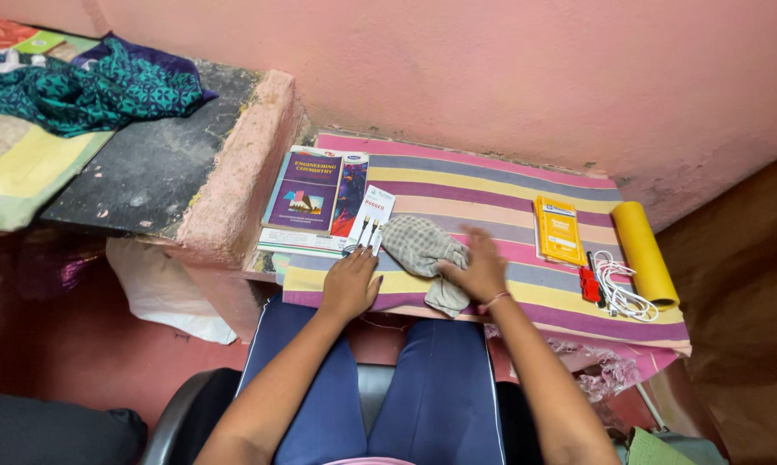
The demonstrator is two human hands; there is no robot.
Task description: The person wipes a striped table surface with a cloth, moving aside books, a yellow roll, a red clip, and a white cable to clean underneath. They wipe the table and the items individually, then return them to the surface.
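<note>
From the head camera, the seated person's left hand lies flat and open on the striped cloth covering the worktop, just beside a grey checked cloth pouch; the right hand rests open, palm down, on that pouch near the worktop's front edge. Textbooks lie to the left, while a yellow booklet, white cable and yellow roll lie to the right.

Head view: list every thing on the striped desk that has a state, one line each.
Checked cloth: crumpled, right hand on it.
Left hand: flat on striped tablecloth.
Textbook: closed, stacked.
Yellow booklet: closed.
Yellow roll: rolled up.
White cable: loosely coiled.
</note>
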